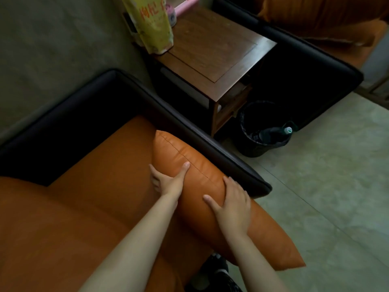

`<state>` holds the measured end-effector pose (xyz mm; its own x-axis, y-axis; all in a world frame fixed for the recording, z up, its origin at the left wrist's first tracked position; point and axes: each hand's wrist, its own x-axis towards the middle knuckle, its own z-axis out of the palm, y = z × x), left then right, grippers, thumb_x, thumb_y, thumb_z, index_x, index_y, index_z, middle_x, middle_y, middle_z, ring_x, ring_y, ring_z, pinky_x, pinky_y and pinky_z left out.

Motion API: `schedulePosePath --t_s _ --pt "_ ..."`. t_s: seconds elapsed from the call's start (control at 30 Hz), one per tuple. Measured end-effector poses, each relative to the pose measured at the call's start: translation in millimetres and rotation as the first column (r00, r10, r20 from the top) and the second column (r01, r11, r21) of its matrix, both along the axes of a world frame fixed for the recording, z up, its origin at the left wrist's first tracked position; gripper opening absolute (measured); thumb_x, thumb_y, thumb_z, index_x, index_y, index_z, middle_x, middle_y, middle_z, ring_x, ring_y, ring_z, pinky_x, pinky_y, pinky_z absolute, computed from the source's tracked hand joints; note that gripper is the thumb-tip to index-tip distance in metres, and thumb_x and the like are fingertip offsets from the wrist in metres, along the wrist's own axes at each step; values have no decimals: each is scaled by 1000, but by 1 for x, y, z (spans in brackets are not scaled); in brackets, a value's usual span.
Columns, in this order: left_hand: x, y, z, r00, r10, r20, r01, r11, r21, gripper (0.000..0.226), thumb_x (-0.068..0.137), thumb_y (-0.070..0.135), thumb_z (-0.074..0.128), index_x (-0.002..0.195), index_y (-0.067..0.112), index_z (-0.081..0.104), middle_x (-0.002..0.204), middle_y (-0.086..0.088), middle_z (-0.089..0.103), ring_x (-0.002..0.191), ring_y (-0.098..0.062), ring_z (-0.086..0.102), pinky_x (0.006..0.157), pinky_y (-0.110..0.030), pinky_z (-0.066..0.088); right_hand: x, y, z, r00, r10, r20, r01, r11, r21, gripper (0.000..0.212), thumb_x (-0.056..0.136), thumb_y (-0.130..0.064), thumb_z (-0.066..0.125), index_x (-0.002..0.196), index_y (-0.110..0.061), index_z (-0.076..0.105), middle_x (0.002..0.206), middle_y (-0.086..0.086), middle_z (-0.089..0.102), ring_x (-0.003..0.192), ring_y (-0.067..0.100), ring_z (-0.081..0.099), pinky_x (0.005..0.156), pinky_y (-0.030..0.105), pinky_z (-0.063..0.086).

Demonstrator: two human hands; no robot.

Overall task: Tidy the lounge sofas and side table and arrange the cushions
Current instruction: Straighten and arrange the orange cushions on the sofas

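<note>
1. Against the dark armrest (210,148) on the right side of the near sofa (94,197), an orange cushion (200,175) stands on edge. Its stitched seam faces up and its near corner sticks out past the front of the seat.
2. The left hand (168,182) grips the cushion near its middle. The thumb lies over the top by the seam, and the fingers are tucked down the face turned towards the seat.
3. The right hand (231,207) clasps the cushion closer to the person. The palm is on top, the thumb points along the near face, and the fingers curl over the side next to the armrest.
4. The near sofa has an orange seat and a dark back and arms.
5. Beyond the armrest is a brown wooden worktop (221,49) between the two sofas. On its far corner, by the wall, a tall yellow-green bag (153,28) with red lettering stands upright. A pink object (185,5) lies behind it, too cut off to identify.
6. A black bin (252,148) sits on the tiled floor (326,165) just in front of the worktop, with a dark bottle (273,131) lying in it.
7. The far sofa (305,55) stands on the other side of the worktop, with a far cushion (315,15) of the same orange on it.
8. A dark shoe (216,268) shows on the floor below the near corner of the held cushion.
</note>
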<state>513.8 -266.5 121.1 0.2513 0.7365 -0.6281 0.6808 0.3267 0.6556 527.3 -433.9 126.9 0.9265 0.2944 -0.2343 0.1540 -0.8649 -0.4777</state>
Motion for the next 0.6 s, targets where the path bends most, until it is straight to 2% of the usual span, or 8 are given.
schedulePosePath --t_s 0.1,0.17,0.33,0.47,0.6 --pt "2 -1 -2 1000 6 -20 -6 999 31 126 61 64 77 151 38 -8 161 -5 6 146 -36 13 115 -59 20 -3 2 -4 998 6 56 -4 999 -37 93 78 -83 23 144 -20 40 147 0 45 138 17 38 115 38 23" --pt "1 -1 -2 1000 3 -26 -2 999 40 127 60 66 77 151 39 -8 161 -5 7 146 -35 14 115 -59 21 -3 2 -4 999 15 49 -12 998 -54 94 77 -83 21 144 -20 41 146 1 46 137 18 40 114 39 26" --pt "-5 -3 18 999 -25 -21 25 1000 8 124 65 62 77 151 37 -9 162 -4 5 147 -32 11 116 -55 21 6 -2 15 993 44 -111 -43 999 13 88 80 -72 51 148 -21 31 154 0 32 143 16 25 119 36 18" --pt "-15 -3 53 996 -84 20 83 996 16 119 71 57 76 152 35 -8 162 -4 1 148 -31 5 116 -55 20 2 8 48 979 139 -148 -128 989 81 84 81 -69 53 148 -23 31 156 -4 27 145 13 19 120 34 17" --pt "-40 10 84 991 -132 24 130 988 87 114 72 58 73 152 35 -5 162 -3 -1 148 -32 5 114 -57 26 -13 38 81 957 237 -166 -211 965 158 80 83 -66 55 148 -27 32 157 -6 23 146 12 16 120 34 18"
